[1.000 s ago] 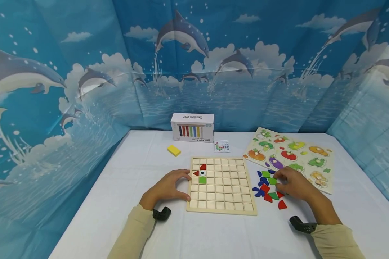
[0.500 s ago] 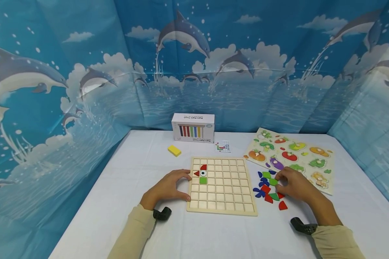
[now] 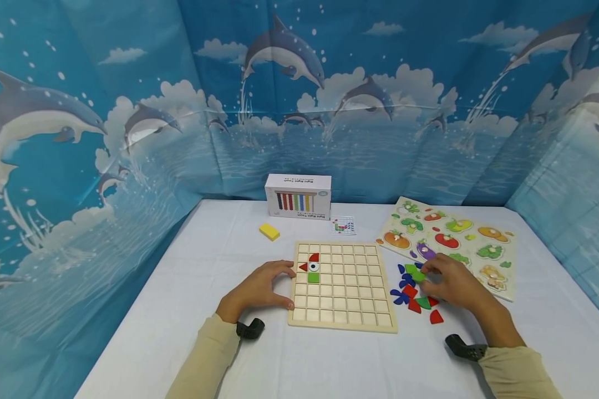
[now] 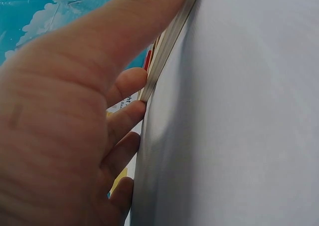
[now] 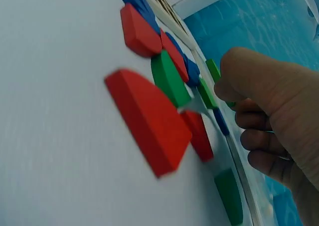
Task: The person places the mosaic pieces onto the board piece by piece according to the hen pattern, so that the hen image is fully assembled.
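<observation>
In the head view, a wooden grid board [image 3: 349, 303] lies mid-table. On its upper left cells sit a red quarter-round piece [image 3: 314, 257], a red triangle [image 3: 303, 267], a white eye piece [image 3: 313, 267] and a green square [image 3: 313, 278]. My left hand [image 3: 259, 287] touches the board's left edge with thumb and fingertips spread, also visible in the left wrist view. Right of the board, my right hand [image 3: 451, 281] pinches a green square block [image 3: 417, 276] between thumb and forefinger, raised a little over the loose pieces. In the right wrist view the thumb partly hides this block.
Loose blue pieces [image 3: 399, 297], red pieces [image 3: 436, 317] and a green leaf-shaped piece [image 3: 423, 303] lie beside the board. Behind them is a vegetable puzzle board [image 3: 471, 235]. A pattern card [image 3: 343, 225], a white box [image 3: 298, 197] and a yellow block [image 3: 269, 231] stand at the back.
The right hand has taken hold of the green square and lifted it slightly from the pile, toward the other green block. The left hand stays at the board's edge.
</observation>
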A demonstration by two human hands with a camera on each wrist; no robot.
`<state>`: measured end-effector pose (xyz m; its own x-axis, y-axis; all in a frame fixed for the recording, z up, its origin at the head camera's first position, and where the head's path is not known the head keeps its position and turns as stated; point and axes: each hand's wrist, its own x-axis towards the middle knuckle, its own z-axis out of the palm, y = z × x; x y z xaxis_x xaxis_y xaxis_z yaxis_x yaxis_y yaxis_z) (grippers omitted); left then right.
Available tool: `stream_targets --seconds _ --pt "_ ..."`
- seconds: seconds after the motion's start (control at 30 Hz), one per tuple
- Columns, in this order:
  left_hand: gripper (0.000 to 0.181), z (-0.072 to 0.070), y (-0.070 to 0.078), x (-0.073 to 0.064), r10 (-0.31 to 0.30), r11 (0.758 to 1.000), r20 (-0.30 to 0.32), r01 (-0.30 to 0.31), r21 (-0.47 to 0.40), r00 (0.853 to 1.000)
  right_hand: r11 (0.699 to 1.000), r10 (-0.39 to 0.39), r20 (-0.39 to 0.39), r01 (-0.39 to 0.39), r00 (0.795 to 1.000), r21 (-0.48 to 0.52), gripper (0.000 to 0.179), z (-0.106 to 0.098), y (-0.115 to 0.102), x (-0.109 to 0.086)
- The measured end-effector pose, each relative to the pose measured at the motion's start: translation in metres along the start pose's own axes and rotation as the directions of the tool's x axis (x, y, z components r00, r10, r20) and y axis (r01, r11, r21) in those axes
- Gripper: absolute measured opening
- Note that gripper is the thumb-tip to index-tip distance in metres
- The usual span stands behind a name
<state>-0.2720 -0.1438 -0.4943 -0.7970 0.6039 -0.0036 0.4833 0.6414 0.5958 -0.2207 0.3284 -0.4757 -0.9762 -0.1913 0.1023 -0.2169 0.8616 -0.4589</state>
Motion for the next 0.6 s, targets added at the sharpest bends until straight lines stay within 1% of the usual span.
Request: stream_targets --seconds 0.13,0.33,0.47,0.6 --pt "0.068 0.0 0.0 0.0 -0.007 1.0 0.002 0.007 0.002 1.0 0.999 -0.029 -0.009 0.029 1.0 0.027 0.028 0.0 -0.011 0.006" --pt "0.069 0.001 0.0 -0.001 -0.01 1.0 0.003 0.01 -0.004 1.0 0.997 -0.079 -0.008 0.079 0.997 0.019 0.024 0.007 -0.032 0.021" --pt "0.069 0.001 0.0 0.0 -0.012 1.0 0.002 0.012 -0.006 1.0 0.991 -0.134 0.001 0.134 0.991 0.029 0.024 0.013 -0.048 0.032" --pt "0.069 0.001 -0.001 0.0 -0.013 1.0 0.004 0.013 -0.001 1.0 0.978 -0.202 0.023 0.201 0.979 0.054 0.022 0.02 -0.066 0.041"
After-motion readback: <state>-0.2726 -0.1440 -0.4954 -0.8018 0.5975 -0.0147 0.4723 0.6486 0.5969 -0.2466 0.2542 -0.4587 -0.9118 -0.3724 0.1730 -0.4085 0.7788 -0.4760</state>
